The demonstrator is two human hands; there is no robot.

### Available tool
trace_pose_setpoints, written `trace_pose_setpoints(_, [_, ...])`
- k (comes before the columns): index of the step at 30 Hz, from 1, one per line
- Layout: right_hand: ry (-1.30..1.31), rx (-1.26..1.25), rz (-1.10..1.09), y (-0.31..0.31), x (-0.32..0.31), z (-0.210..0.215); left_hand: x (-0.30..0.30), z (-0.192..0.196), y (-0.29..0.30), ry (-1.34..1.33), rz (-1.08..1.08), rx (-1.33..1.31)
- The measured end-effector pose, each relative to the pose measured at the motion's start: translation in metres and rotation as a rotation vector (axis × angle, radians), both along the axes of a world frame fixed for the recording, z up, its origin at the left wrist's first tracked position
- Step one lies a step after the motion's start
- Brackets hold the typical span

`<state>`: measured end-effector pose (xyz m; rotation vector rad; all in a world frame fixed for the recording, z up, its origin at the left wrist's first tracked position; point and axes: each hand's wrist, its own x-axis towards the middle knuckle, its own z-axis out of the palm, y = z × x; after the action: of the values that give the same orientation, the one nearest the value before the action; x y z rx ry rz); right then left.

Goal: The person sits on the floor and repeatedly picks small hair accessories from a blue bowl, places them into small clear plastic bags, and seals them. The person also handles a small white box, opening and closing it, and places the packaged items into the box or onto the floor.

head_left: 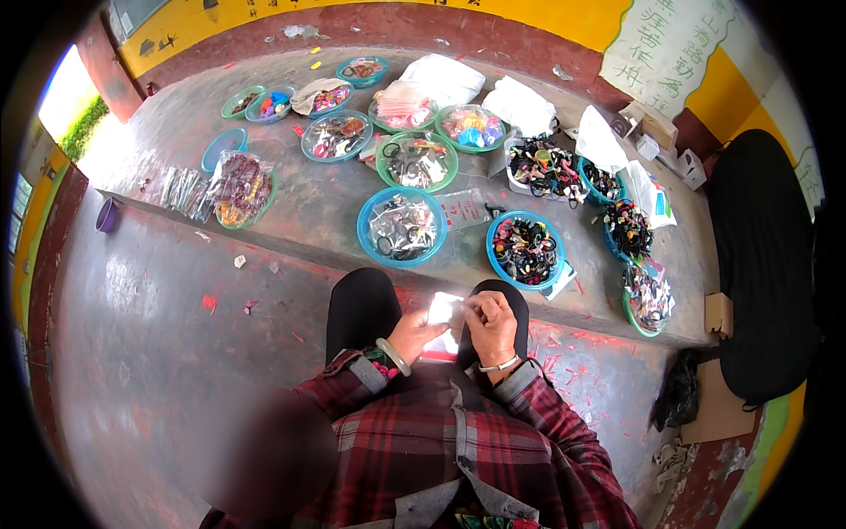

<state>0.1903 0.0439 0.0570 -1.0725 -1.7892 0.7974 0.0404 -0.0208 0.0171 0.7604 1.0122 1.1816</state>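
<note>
Between my knees, my left hand (412,335) grips a flat, shiny whitish packet (446,307) that looks like clear plastic, with a red strip at its lower end. Glare washes out its contents. My right hand (492,328) is closed at the packet's right side, fingers curled together; whatever they pinch is hidden. Ahead of my knees stands a blue basin (363,231) of small clear packets holding dark hair ties. To its right, another blue basin (493,257) is heaped with loose dark and coloured hair ties.
More basins, such as a green one (454,172), crowd the raised concrete ledge (308,207). White sacks (445,78) lie behind them. A heap of packets (242,183) is at left, and a purple bowl (107,216) on the lower floor. A long black object (762,264) stands far right.
</note>
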Motion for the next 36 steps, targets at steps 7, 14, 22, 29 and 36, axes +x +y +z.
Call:
trace_pose_setpoints(7, [0.031, -0.180, 0.041, 0.001, 0.000, -0.007, -0.002, -0.005, 0.000, 0.033, -0.026, -0.030])
trace_pose_setpoints(14, [0.395, -0.527, 0.137, 0.007, 0.002, -0.030, -0.001, -0.006, 0.000, 0.070, -0.046, -0.012])
trace_pose_setpoints(22, [0.362, -0.538, 0.145, 0.004, 0.002, -0.019, -0.002, -0.007, 0.001, -0.107, 0.020, -0.042])
trace_pose_setpoints(29, [0.374, -0.513, 0.117, 0.001, -0.003, -0.017, 0.000, 0.001, 0.002, -0.201, 0.034, -0.033])
trace_pose_setpoints(36, [0.356, -0.609, 0.192, -0.001, -0.001, -0.006, -0.002, 0.003, 0.001, -0.301, 0.036, -0.048])
